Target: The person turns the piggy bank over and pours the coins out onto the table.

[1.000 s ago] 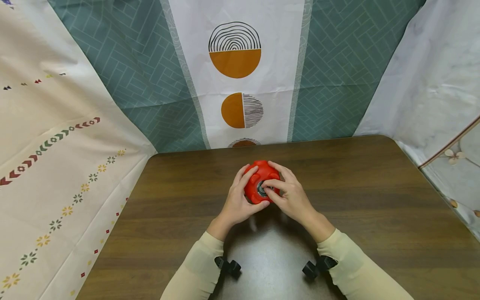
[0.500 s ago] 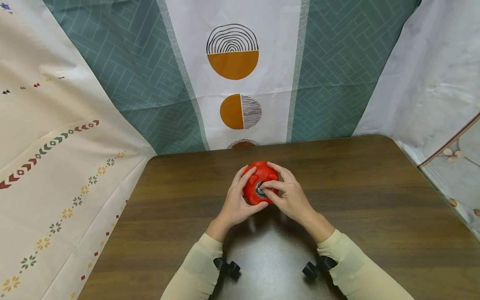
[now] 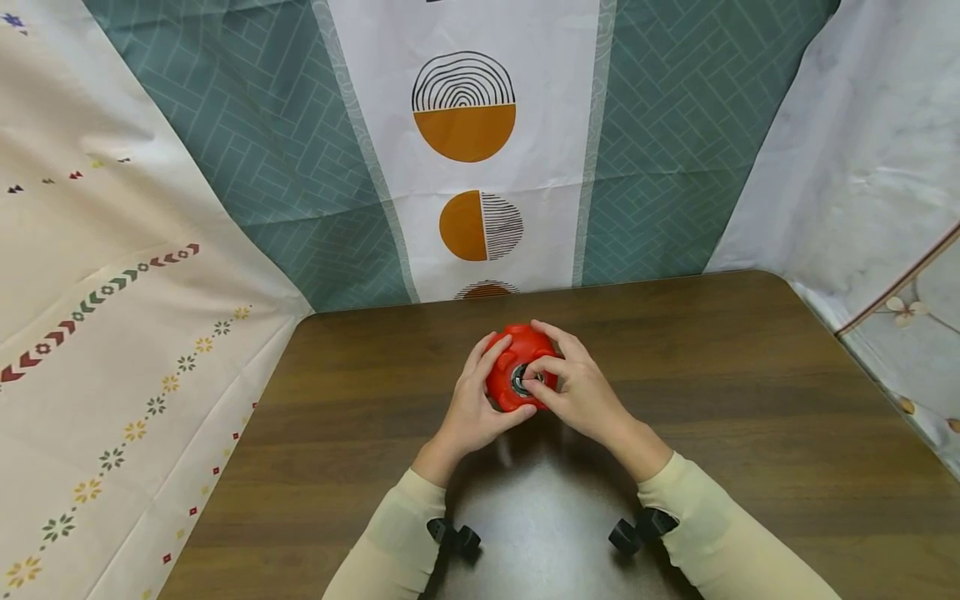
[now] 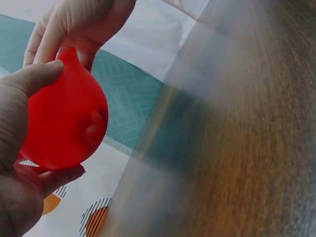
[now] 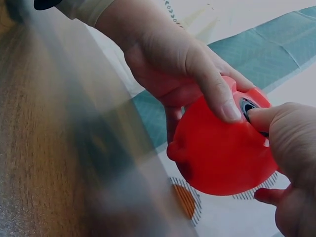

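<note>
A red, rounded hollow-looking object (image 3: 528, 342) with stubby knobs is held up above the table, its exact kind unclear. Set in its near face is a round dark-and-silver fitting (image 5: 246, 104). My left hand (image 3: 472, 404) grips the red body from the left, thumb near the fitting and fingers around the far side. Thumb and index finger of my right hand (image 3: 588, 400) pinch at the middle of the fitting, partly covering it. Other right fingers reach over the body's right side. Seen from the left wrist, the smooth red side (image 4: 69, 118) bears a small bump.
A brown wood-grain table (image 3: 360, 400) spreads below both hands. Hanging cloths, a teal-and-white one (image 3: 660, 150) behind and a patterned cream one (image 3: 135, 350) at left, border it. Black wrist mounts (image 3: 453, 537) sit on the sleeves.
Right-hand fingers shift slightly at the fitting, the index finger now bent a little more. The red object and left hand stay nearly in place; the head view tilts slightly.
</note>
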A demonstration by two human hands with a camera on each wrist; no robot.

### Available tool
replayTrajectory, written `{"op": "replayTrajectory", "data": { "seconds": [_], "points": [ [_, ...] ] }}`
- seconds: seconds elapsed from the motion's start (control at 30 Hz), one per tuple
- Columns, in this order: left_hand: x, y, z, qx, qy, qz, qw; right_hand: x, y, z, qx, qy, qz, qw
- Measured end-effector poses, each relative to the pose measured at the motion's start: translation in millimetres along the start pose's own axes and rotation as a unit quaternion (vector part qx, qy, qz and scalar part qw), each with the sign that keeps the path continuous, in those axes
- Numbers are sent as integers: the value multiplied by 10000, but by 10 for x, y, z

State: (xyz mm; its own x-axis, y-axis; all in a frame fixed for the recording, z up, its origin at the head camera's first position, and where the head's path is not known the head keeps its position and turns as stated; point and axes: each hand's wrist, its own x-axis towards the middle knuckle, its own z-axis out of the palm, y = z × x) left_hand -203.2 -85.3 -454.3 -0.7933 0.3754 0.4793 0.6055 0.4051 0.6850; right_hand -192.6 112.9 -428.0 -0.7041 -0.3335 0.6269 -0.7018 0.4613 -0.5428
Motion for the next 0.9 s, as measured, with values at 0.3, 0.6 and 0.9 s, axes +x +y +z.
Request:
{"op": "replayTrajectory", "data": {
  "seconds": [0.3, 0.6, 0.9],
  "points": [
    [21, 23, 0, 23, 6, -2, 10000, 1, 12, -7, -67, -91, 47, 9999],
    [-1, 19, -5, 50, -27, 15, 10000, 26, 30, -28, 33, -219, -88, 9997],
    [-13, 6, -2, 77, -101, -110, 9999, 64, 81, -51, -52, -443, -346, 9984]
  ]
}}
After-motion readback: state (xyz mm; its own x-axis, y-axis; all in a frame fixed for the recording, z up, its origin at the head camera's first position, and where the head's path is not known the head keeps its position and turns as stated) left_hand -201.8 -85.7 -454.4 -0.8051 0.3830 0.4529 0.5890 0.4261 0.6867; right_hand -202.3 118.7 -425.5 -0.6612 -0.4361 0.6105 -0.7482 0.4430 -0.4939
